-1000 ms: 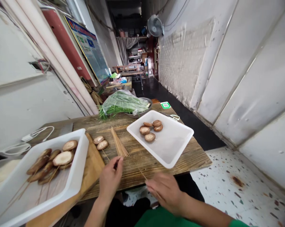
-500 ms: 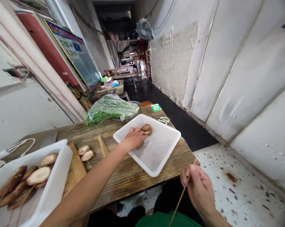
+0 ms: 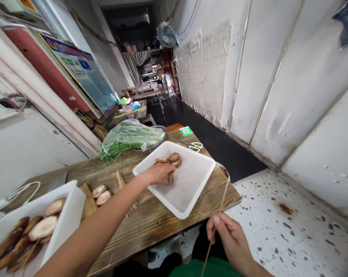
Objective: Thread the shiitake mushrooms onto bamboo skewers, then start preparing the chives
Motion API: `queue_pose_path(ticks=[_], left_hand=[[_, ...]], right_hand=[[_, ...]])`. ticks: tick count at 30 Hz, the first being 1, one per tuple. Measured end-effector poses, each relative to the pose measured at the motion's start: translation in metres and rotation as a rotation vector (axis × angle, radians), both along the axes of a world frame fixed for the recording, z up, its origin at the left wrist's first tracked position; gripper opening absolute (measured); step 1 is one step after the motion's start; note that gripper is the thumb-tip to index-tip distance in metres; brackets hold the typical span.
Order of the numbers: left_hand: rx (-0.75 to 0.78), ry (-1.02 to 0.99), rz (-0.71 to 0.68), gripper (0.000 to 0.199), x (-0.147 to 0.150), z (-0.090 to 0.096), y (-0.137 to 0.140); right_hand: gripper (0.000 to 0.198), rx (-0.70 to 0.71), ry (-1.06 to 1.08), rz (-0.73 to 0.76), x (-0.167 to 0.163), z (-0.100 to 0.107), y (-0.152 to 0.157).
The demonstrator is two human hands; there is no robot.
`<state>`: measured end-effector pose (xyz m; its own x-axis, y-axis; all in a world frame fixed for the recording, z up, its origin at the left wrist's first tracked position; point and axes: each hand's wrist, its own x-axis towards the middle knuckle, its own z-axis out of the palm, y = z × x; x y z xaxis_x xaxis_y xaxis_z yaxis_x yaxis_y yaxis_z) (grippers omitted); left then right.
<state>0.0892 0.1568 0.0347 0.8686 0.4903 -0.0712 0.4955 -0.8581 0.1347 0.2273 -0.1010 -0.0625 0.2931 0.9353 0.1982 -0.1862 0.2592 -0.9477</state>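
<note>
My left hand [image 3: 160, 174] reaches into a shallow white plastic tray [image 3: 188, 206], its fingers closed on a brown mushroom [image 3: 170, 179] that is partly hidden under them. Just beyond it in the tray lie a few more brown mushrooms [image 3: 174, 157]. My right hand [image 3: 228, 234] is in front of the table's near right corner, thumb and fingers pinching a thin bamboo skewer [image 3: 223, 196]. The skewer points up and away, with nothing visible on its upper end.
At left stands a deeper white bin [image 3: 76, 200] holding skewered mushroom slices [image 3: 43, 227]. Two cut mushrooms [image 3: 104, 197] and a bundle of skewers [image 3: 121, 180] lie on the wooden table. Bagged green vegetables [image 3: 130, 136] and scissors [image 3: 195, 146] are behind the tray.
My left hand has drawn slightly nearer and its fingers have curled around a mushroom. My right hand has shifted left and lower, tilting the skewer's upper end upward. The view has turned slightly right.
</note>
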Motion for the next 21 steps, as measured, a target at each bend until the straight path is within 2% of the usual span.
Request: queue_pose_path(ticks=[2, 5, 6, 8, 10, 11, 13, 16, 19, 21], left_hand=[[-0.05, -0.19, 0.059, 0.037, -0.01, 0.013, 0.0], [-0.152, -0.569, 0.205, 0.038, -0.032, 0.029, -0.004], [-0.244, -0.739, 0.255, 0.037, -0.041, 0.032, -0.007], [-0.558, -1.146, 0.352, 0.033, -0.059, 0.035, -0.018], [-0.907, -1.537, 0.431, 0.021, -0.078, 0.031, -0.035], [-1.034, -1.699, 0.462, 0.016, -0.086, 0.027, -0.044], [-1.166, -1.919, 0.504, 0.017, -0.102, 0.015, -0.065], [-1.38, -2.072, 0.564, 0.027, -0.121, -0.008, -0.094], [-1.561, -2.048, 0.605, 0.031, -0.132, -0.029, -0.115], [-1.581, -2.004, 0.64, 0.028, -0.134, -0.038, -0.125]], right_hand=[[0.036, 0.048, 0.044, -0.128, 0.006, 0.001, 0.001], [0.033, 0.081, 0.007, -0.297, 0.013, 0.003, 0.002], [0.031, 0.082, -0.052, -0.326, 0.014, 0.004, 0.002], [0.026, 0.108, -0.208, -0.331, 0.013, 0.007, 0.002], [0.021, 0.169, -0.365, -0.271, 0.007, 0.01, 0.001], [0.019, 0.201, -0.431, -0.231, 0.002, 0.011, 0.001], [0.019, 0.244, -0.538, -0.15, -0.01, 0.013, 0.002], [0.027, 0.29, -0.633, -0.064, -0.028, 0.015, 0.003], [0.031, 0.344, -0.658, 0.015, -0.044, 0.018, 0.005], [0.032, 0.324, -0.663, 0.067, -0.053, 0.018, 0.007]])
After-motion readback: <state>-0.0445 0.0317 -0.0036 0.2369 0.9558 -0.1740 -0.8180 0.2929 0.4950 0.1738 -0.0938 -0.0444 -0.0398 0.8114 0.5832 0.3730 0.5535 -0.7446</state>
